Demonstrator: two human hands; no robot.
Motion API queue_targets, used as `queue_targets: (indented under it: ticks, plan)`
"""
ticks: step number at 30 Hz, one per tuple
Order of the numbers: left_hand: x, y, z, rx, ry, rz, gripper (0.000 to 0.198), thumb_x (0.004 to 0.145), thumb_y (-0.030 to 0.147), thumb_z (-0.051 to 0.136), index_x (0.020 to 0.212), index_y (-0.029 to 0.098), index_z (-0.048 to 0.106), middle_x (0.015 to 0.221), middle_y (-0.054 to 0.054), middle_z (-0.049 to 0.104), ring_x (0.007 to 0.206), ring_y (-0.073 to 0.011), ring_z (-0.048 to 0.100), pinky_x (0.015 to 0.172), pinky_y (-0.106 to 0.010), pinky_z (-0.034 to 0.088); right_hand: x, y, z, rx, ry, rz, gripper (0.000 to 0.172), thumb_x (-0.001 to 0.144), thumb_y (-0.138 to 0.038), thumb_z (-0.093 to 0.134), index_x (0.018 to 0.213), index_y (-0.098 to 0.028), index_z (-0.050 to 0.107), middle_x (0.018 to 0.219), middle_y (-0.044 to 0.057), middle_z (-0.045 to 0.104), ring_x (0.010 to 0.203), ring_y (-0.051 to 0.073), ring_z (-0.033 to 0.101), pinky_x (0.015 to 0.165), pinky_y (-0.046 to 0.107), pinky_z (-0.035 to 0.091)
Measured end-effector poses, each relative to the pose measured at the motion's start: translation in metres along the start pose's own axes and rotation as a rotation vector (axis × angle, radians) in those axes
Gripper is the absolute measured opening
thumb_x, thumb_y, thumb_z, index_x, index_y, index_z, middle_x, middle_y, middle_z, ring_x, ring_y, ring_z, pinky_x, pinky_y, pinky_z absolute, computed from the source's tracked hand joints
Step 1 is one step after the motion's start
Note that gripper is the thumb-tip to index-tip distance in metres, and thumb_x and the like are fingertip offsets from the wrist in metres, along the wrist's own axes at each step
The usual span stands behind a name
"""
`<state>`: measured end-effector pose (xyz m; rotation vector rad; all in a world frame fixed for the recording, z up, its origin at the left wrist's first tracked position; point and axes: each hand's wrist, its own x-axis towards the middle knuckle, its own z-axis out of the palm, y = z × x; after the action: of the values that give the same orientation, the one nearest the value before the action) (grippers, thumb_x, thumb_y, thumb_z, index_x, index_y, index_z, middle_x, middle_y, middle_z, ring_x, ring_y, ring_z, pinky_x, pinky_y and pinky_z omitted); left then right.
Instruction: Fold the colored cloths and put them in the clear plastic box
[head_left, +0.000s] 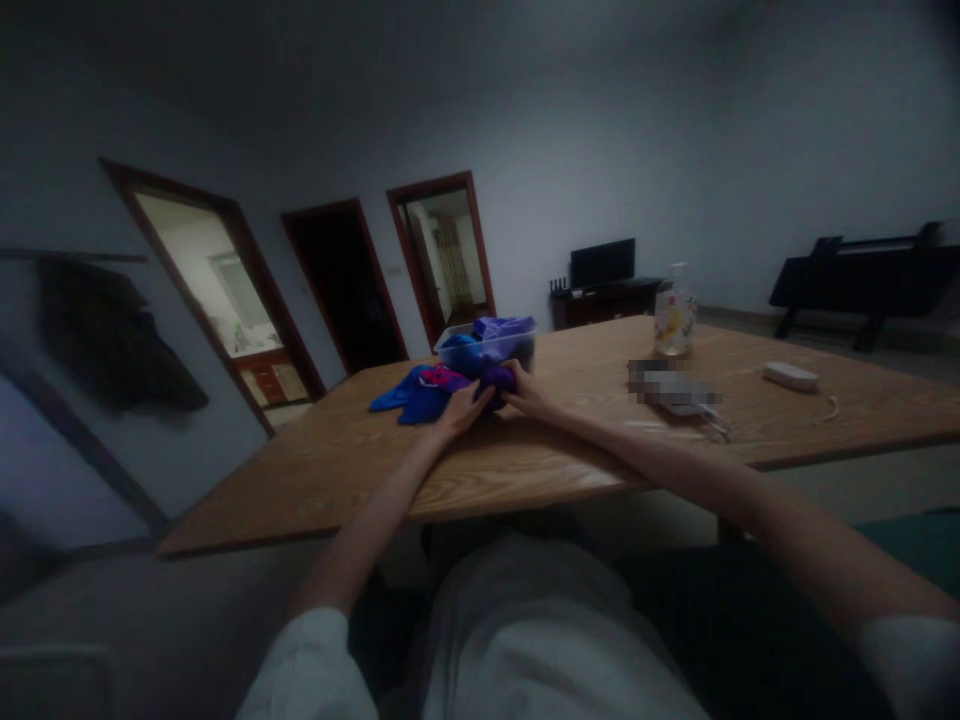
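Both of my hands are closed on a dark purple cloth (pixel 495 378), bunched up just above the wooden table (pixel 322 470). My left hand (pixel 463 408) grips its left side and my right hand (pixel 529 394) its right side. Left of it lies a blue cloth (pixel 421 400) with a pink-red piece (pixel 444 377) on top. Right behind my hands stands a clear plastic bin (pixel 453 338), filled with purple cloth (pixel 510 332) and blue cloth (pixel 461 352). What kind of garments these are, I cannot make out.
To the right stand a clear bottle with a fruit print (pixel 675 320), a blurred-out object with a white cable (pixel 675 392), and a white oblong device (pixel 790 377). The table's front edge runs close before my body. A monitor (pixel 602 264) stands by the far wall.
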<state>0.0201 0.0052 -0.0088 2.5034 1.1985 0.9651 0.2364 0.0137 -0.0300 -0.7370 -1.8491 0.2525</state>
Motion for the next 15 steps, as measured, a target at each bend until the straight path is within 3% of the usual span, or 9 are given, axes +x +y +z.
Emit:
queue_targets:
  ticks: [4,9,15]
  plan:
    - [0.001,-0.002,-0.001,-0.005,0.035,-0.015,0.064,0.092,0.072,0.058,0.116,0.014,0.070,0.105,-0.012,0.075,0.096,-0.0310,0.070,0.090,-0.042,0.054,-0.002,-0.005,0.003,-0.144,0.017,-0.038,0.051,0.080,-0.027,0.067,0.127,-0.019,0.049,0.107,0.008,0.064,0.092,0.027,0.063,0.083,0.040,0.053]
    - [0.003,-0.001,-0.001,-0.147,0.034,0.009,0.065,0.100,0.071,0.038,0.108,0.015,0.070,0.102,-0.009,0.074,0.094,-0.0266,0.068,0.090,-0.038,0.052,-0.001,-0.011,0.003,-0.178,0.004,-0.137,0.048,0.073,-0.013,0.057,0.120,-0.020,0.051,0.110,0.008,0.062,0.094,0.026,0.061,0.086,0.039,0.052]
    - [0.006,-0.006,0.003,-0.218,0.004,0.025,0.057,0.091,0.069,0.061,0.104,0.015,0.071,0.098,-0.007,0.074,0.089,-0.0239,0.067,0.083,-0.033,0.053,-0.002,-0.015,-0.001,-0.272,-0.049,-0.198,0.047,0.074,-0.005,0.049,0.117,-0.021,0.055,0.122,0.011,0.055,0.094,0.024,0.058,0.086,0.036,0.051]
